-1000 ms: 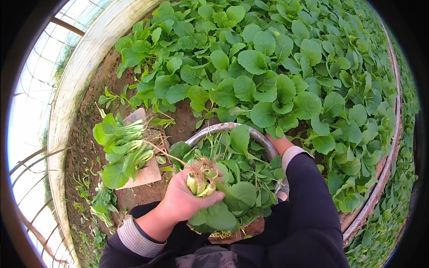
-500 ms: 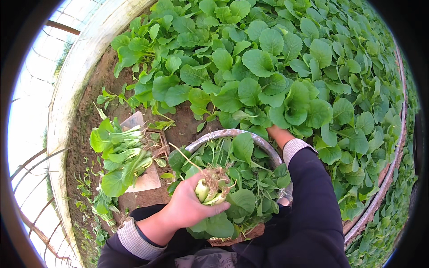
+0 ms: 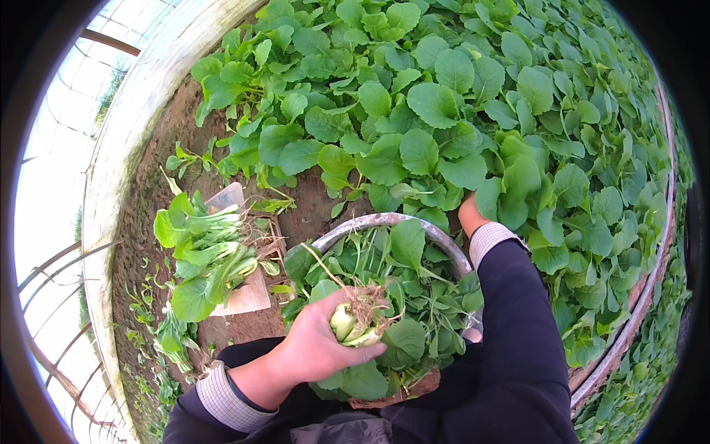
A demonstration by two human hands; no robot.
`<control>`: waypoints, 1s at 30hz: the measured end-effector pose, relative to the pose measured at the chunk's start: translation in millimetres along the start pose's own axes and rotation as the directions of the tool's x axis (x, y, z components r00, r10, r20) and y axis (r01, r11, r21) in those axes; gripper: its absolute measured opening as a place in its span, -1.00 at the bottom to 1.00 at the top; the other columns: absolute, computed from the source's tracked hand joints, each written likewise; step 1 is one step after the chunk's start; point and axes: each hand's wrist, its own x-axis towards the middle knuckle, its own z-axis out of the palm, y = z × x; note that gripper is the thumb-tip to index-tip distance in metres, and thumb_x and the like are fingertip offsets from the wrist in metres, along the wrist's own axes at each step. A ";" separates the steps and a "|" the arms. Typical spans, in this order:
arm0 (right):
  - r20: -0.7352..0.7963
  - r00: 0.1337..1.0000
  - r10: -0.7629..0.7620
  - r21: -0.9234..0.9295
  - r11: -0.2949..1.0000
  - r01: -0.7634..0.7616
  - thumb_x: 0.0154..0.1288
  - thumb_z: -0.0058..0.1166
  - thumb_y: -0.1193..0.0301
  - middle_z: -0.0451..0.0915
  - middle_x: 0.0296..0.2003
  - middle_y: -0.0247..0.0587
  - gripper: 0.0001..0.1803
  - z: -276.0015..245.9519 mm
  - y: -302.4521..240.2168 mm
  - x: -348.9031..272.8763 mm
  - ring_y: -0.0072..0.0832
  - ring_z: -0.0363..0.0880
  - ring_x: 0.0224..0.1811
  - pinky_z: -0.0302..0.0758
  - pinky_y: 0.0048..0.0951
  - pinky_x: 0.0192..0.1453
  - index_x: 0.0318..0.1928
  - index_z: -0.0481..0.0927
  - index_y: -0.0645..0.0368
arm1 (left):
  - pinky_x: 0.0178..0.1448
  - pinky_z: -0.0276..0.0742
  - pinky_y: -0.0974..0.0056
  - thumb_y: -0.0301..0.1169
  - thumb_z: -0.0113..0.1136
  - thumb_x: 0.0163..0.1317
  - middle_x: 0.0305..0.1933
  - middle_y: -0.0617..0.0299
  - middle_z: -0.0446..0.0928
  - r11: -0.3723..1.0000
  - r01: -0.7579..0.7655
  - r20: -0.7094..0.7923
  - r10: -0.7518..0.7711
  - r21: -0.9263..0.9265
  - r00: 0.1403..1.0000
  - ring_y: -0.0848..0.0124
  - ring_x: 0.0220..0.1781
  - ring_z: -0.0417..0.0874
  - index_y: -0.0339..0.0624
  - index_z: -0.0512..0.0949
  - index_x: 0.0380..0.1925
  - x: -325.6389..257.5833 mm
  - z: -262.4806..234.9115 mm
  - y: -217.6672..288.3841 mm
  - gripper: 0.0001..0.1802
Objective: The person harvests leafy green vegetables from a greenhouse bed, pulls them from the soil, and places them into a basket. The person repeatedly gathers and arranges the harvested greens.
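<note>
My left hand [image 3: 314, 344] is closed around a bunch of leafy greens [image 3: 359, 323], pale stem bases and tangled brown roots facing up. It holds the bunch above a round tub [image 3: 359, 223] with a scuffed grey rim, which has loose green leaves inside. My right hand [image 3: 471, 214] reaches in among the growing leafy greens [image 3: 421, 152] just beyond the tub's right side. Its fingers are hidden under the leaves, so whatever they touch does not show.
To the left, a pile of pulled greens [image 3: 211, 255] with roots lies on a flat pale board [image 3: 248, 296]. Another small bunch [image 3: 174, 337] rests on the soil nearer me. A pale low wall [image 3: 111, 177] curves along the left; a pipe [image 3: 651, 281] runs along the right.
My right hand has shifted slightly right and deeper among the leaves, and the leaves around it have moved. The left hand keeps its hold on the bunch, almost still.
</note>
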 end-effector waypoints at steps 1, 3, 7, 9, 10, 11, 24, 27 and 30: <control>0.033 0.999 0.022 -0.086 0.996 -0.019 0.28 -0.08 0.33 0.54 0.06 -0.04 -0.62 14.2 -3.1 6.1 -0.08 0.53 0.07 0.43 0.01 0.13 0.07 0.55 0.15 | 0.07 0.47 0.36 -0.64 0.41 -0.07 -0.13 0.27 0.56 1.000 0.000 0.002 0.000 -0.004 1.000 0.53 -0.06 0.54 -0.24 0.44 0.02 2.0 1.7 -1.7 -0.42; 0.048 0.999 0.027 -0.115 0.993 -0.021 0.28 -0.08 0.33 0.54 0.07 -0.04 -0.61 14.6 -0.8 -2.4 -0.08 0.53 0.07 0.43 0.02 0.13 0.08 0.55 0.15 | 0.06 0.47 0.36 -0.63 0.41 -0.07 -0.13 0.27 0.56 1.000 0.005 -0.013 -0.005 -0.006 1.000 0.53 -0.06 0.54 -0.25 0.44 0.02 -0.4 3.4 -3.9 -0.42; -0.018 0.998 -0.065 0.435 0.898 0.066 0.36 -0.18 0.22 0.44 0.13 0.03 -0.52 16.5 42.1 -36.5 -0.06 0.42 0.16 0.31 0.13 0.15 0.20 0.35 0.20 | 0.07 0.47 0.36 -0.63 0.41 -0.07 -0.12 0.27 0.56 0.999 0.014 -0.017 -0.015 -0.034 1.000 0.53 -0.07 0.54 -0.25 0.44 0.02 -3.7 6.9 -3.0 -0.42; -0.126 0.992 0.007 0.511 0.858 0.058 0.34 -0.17 0.23 0.52 0.00 -0.01 -0.60 35.2 41.5 -40.5 -0.10 0.49 0.06 0.38 0.04 0.05 0.10 0.41 0.16 | 0.07 0.47 0.37 -0.63 0.42 -0.07 -0.12 0.27 0.56 1.000 0.008 -0.014 -0.008 0.015 1.000 0.54 -0.07 0.54 -0.25 0.45 0.02 -3.7 10.0 -1.4 -0.42; -0.132 0.991 0.034 0.537 0.842 0.043 0.34 -0.17 0.24 0.54 -0.04 -0.04 -0.62 39.3 37.4 -41.3 -0.12 0.52 0.02 0.40 0.02 0.02 0.07 0.41 0.16 | 0.07 0.47 0.37 -0.63 0.42 -0.07 -0.12 0.28 0.56 0.999 0.005 -0.013 -0.005 0.039 1.000 0.54 -0.07 0.54 -0.25 0.45 0.01 -4.1 11.5 -0.5 -0.42; -0.137 0.989 0.059 0.564 0.825 0.029 0.33 -0.16 0.24 0.56 -0.08 -0.07 -0.63 40.6 32.9 -43.3 -0.13 0.54 -0.02 0.41 0.00 -0.02 0.05 0.42 0.15 | 0.06 0.47 0.38 -0.63 0.42 -0.08 -0.12 0.28 0.56 0.998 -0.020 -0.007 0.020 0.063 1.000 0.55 -0.07 0.54 -0.25 0.45 0.01 -4.0 12.9 -0.5 -0.42; 0.092 0.987 0.128 0.990 0.097 -0.105 0.21 -0.07 0.37 0.56 -0.09 0.18 -0.56 28.2 135.4 -146.2 0.06 0.54 0.00 0.42 -0.05 0.14 0.09 0.28 0.25 | -0.03 0.52 0.35 -0.40 0.48 -0.09 -0.20 0.18 0.60 0.934 -0.273 0.004 0.280 0.230 0.960 0.49 -0.19 0.59 -0.25 0.46 0.00 -37.6 24.5 -12.4 -0.39; -0.050 0.953 0.300 0.999 0.004 0.051 0.10 0.06 0.34 0.57 -0.05 0.11 -0.48 15.1 188.4 -175.9 -0.01 0.54 0.03 0.43 -0.08 0.11 0.11 0.34 0.14 | -0.01 0.51 0.34 -0.39 0.47 -0.09 -0.18 0.16 0.60 0.929 -0.305 0.011 0.310 0.211 0.951 0.48 -0.17 0.59 -0.23 0.46 0.01 -50.6 34.1 -10.3 -0.39; 0.032 0.970 0.243 0.981 0.180 -0.078 0.02 0.11 0.33 0.59 -0.05 0.07 -0.43 60.3 224.4 -180.5 -0.03 0.56 0.00 0.44 -0.13 0.11 0.12 0.37 0.14 | 0.01 0.51 0.34 -0.39 0.47 -0.09 -0.17 0.16 0.60 0.923 -0.348 0.032 0.348 0.164 0.937 0.48 -0.16 0.59 -0.22 0.46 0.02 -57.9 42.8 -12.7 -0.39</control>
